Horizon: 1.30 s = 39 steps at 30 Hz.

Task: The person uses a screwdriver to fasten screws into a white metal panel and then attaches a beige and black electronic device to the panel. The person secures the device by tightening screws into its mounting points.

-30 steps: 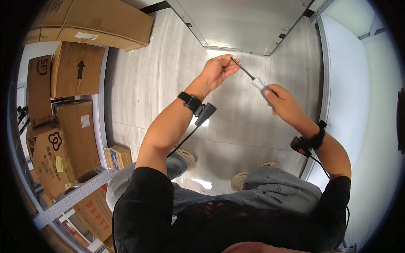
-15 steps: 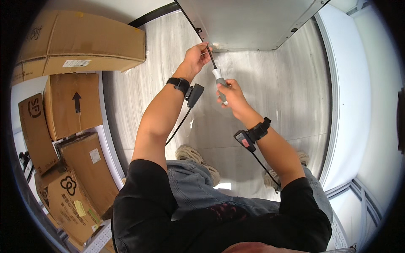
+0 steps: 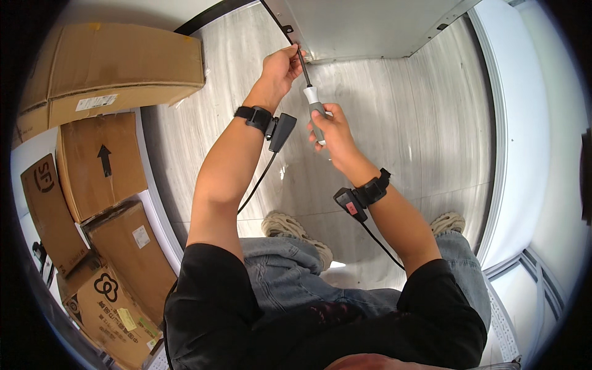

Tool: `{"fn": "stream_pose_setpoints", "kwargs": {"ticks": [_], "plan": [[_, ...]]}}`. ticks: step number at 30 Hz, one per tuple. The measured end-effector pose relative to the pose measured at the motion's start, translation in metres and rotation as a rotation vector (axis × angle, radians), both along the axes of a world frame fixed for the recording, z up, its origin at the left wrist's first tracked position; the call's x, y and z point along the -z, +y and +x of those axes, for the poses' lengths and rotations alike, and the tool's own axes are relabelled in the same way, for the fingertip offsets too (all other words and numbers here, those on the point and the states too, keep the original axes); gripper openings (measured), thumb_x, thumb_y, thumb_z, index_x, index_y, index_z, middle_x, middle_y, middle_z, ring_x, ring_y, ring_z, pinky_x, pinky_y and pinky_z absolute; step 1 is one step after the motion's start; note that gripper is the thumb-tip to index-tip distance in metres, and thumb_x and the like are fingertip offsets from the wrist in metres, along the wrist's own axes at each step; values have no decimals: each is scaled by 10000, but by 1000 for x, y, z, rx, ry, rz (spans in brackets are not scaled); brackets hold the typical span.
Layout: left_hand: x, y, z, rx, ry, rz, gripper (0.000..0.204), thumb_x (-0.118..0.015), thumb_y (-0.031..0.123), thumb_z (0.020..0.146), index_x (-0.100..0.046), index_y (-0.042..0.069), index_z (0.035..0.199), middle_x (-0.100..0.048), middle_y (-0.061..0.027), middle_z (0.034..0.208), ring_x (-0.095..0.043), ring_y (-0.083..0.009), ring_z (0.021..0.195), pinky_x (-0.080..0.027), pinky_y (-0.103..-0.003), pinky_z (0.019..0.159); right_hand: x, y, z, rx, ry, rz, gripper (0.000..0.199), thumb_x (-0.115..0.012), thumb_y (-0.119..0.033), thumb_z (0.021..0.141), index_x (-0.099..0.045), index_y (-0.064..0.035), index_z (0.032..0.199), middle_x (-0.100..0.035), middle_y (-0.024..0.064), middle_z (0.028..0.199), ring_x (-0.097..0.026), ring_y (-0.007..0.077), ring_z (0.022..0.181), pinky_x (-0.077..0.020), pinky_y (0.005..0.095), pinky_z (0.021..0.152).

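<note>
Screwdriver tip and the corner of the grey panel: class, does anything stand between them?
Nothing visible does. The right hand grips the screwdriver by its grey handle, and its dark shaft runs straight up to the edge of the grey panel. The left hand pinches the shaft near the tip, beside it rather than across its path.

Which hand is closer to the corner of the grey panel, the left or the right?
Left. The left hand is up at the panel corner, pinching the screwdriver shaft near its tip. The right hand grips the handle, lower and farther from the corner.
</note>
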State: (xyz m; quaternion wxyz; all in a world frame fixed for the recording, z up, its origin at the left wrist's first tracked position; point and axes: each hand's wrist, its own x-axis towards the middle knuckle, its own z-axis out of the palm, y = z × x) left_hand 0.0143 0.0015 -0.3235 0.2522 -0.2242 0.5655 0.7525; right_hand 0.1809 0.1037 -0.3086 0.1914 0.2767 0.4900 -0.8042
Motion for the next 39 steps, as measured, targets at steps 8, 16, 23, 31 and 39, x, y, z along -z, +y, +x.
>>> {"fn": "stream_pose_setpoints", "kwargs": {"ticks": [8, 16, 23, 31, 39], "plan": [[-3, 2, -1, -16, 3, 23, 129, -515, 138, 926, -581, 34, 966, -622, -40, 831, -541, -102, 691, -468, -225, 610, -1, 4, -2, -5, 13, -26, 304, -563, -274, 893, -397, -103, 1082, -543, 48, 850, -517, 114, 621, -390, 264, 498], [1, -3, -1, 25, 10, 76, 156, -489, 131, 935, -577, 24, 1006, -634, -49, 858, -551, -101, 685, -482, -236, 623, -1, 0, -1, 39, -21, -114, 284, -556, -281, 902, -429, -107, 1087, -536, 48, 885, -522, 128, 660, -397, 289, 536], [-11, -9, 3, 253, 49, 16, 244, -413, 129, 960, -550, 20, 1130, -644, -71, 976, -596, -132, 772, -495, -256, 669, 2, -1, -3, 171, -19, -189, 316, -540, -288, 916, -465, -42, 1099, -525, 60, 945, -532, 137, 692, -448, 289, 585], [-12, -4, 0, 250, 90, -164, 238, -421, 133, 963, -576, 70, 1133, -666, -42, 907, -601, -109, 738, -495, -249, 661, 2, -10, 0, 174, 14, 37, 308, -484, -290, 945, -480, 7, 1026, -555, 78, 895, -573, 161, 682, -462, 291, 580], [-20, -8, 5, 316, 86, -44, 282, -361, 91, 965, -512, 72, 1203, -627, -53, 1027, -599, -131, 854, -491, -267, 734, 5, 4, -1, 166, -118, -380, 323, -558, -297, 908, -490, -5, 1030, -539, 67, 883, -547, 151, 657, -436, 283, 597]]}}
